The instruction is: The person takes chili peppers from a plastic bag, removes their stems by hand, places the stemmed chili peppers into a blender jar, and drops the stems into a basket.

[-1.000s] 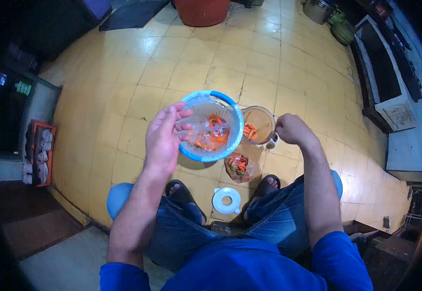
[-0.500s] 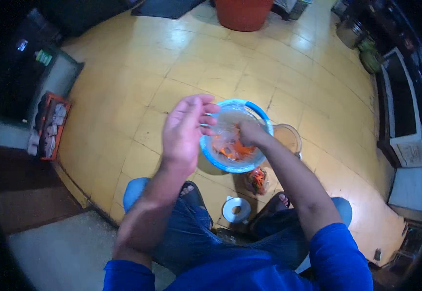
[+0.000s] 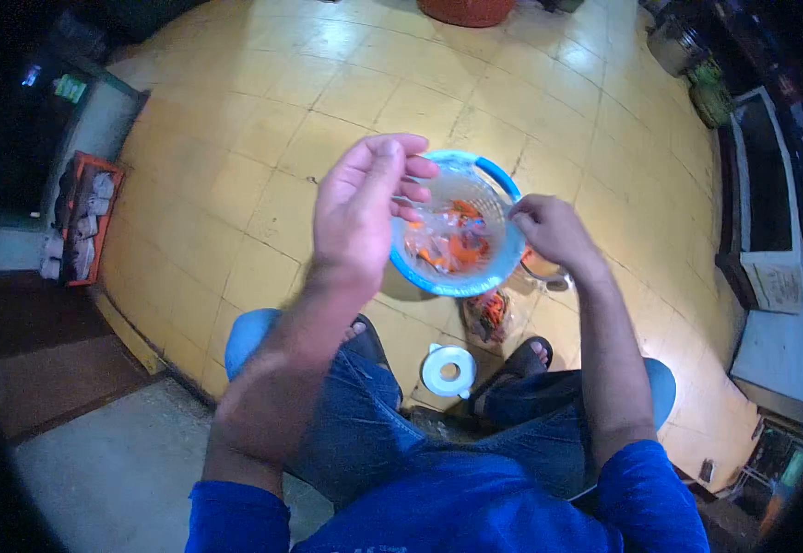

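A basin with a blue rim (image 3: 448, 288) has see-through perforated walls inside and holds orange-red pieces, perhaps chillies. Over its left edge, my left hand (image 3: 369, 203) has curved fingers spread apart, with nothing clearly visible in them. At the right rim, my right hand (image 3: 554, 232) is closed with fingertips pinched together; whatever they hold is too small to tell. Partly under that hand stands a clear pitcher (image 3: 542, 267) with orange-red pieces inside. A clear bag (image 3: 489, 318) of red and green pieces lies below the basin. Nearer my feet is a white ring-shaped lid (image 3: 448, 370).
My sandalled feet flank the lid on the yellow tiled floor (image 3: 263, 194). An orange rack (image 3: 97, 221) with shoes stands at left. A red tub (image 3: 468, 9) is at the top, a green gas cylinder (image 3: 711, 100) at upper right, near a white-framed cabinet (image 3: 770, 184).
My right hand went from beside the pitcher into the basin, then back out to its right rim. My left hand stays by the left rim. The view has shifted.
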`<action>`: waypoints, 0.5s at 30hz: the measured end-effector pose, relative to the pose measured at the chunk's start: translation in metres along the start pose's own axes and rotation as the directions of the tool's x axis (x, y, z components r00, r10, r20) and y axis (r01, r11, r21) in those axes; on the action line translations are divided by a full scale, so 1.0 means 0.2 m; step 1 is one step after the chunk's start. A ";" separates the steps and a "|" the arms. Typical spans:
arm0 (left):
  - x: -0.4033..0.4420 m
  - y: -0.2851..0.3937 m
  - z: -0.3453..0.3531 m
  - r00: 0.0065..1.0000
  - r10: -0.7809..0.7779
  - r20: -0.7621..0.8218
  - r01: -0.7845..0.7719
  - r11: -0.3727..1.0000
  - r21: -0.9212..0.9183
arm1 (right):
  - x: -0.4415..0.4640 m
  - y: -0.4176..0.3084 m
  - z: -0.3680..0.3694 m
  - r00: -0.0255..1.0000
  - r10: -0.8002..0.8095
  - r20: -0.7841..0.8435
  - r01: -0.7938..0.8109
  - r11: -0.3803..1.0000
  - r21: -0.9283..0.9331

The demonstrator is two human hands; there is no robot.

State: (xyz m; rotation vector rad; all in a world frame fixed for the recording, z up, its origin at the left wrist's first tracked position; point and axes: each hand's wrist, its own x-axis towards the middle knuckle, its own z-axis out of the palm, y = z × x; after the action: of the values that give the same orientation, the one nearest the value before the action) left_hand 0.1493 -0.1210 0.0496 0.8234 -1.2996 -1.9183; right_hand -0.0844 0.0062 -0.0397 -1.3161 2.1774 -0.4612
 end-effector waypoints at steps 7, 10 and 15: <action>-0.07 -0.01 0.06 0.997 0.066 0.030 -0.065 0.998 -0.005 | -0.36 0.16 -0.21 0.987 -0.020 0.158 0.030 0.998 -0.058; -0.06 -0.03 0.08 0.995 0.089 0.044 -0.091 0.995 0.032 | -0.39 0.20 0.11 0.789 0.048 0.612 -0.089 0.995 0.036; -0.02 -0.08 0.06 0.993 0.116 0.032 -0.118 0.989 0.089 | -0.42 0.53 0.92 0.905 0.067 0.419 0.047 0.965 -0.257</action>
State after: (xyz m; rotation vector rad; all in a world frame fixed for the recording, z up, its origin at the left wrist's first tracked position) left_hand 0.1395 -0.1062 0.0397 0.7514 -1.4286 -1.7952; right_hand -0.0155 0.1277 -0.2202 -1.3871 1.9138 0.1242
